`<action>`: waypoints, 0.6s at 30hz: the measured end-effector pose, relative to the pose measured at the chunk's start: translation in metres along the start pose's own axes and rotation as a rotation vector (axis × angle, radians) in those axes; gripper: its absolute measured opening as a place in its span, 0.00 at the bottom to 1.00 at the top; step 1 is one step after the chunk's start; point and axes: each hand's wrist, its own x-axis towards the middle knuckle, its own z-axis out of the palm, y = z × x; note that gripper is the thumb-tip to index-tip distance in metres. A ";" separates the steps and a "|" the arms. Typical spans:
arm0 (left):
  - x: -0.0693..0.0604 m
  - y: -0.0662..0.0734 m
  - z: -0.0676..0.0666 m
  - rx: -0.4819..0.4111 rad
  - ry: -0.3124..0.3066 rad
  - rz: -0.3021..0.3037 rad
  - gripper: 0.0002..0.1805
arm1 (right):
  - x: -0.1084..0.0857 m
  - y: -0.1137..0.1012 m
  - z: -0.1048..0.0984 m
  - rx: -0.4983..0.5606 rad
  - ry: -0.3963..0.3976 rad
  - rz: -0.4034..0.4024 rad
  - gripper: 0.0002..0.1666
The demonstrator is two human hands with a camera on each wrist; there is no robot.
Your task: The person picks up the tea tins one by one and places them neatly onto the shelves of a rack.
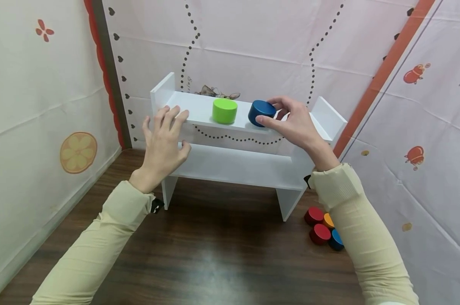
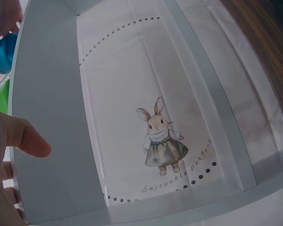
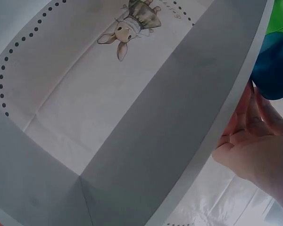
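A white two-level shelf (image 1: 230, 163) stands ahead in the head view. On its top board sits a green cylinder (image 1: 224, 111), upright and apart from both hands. To the right of it, my right hand (image 1: 291, 120) holds a blue cylinder (image 1: 261, 112) between the thumb in front and the fingers behind; the cylinder is at the top board. My left hand (image 1: 163, 142) is by the left part of the top board's front edge, fingers spread and slightly bent, holding nothing. The left wrist view shows its thumb (image 2: 35, 141) below the board.
On the dark wood floor (image 1: 214, 262), right of the shelf, several red, orange and blue cylinders (image 1: 320, 234) sit close together, partly hidden by my right sleeve. Upright end panels (image 1: 327, 118) bound the top board. Printed cloth (image 1: 249, 42) hangs behind and at both sides.
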 end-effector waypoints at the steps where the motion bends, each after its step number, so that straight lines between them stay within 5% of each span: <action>1: 0.000 0.000 0.000 -0.001 -0.001 0.000 0.38 | 0.001 0.000 0.000 -0.002 -0.003 0.006 0.31; 18: -0.001 0.001 0.000 0.000 0.003 0.002 0.37 | 0.008 0.004 0.004 -0.036 -0.051 0.056 0.34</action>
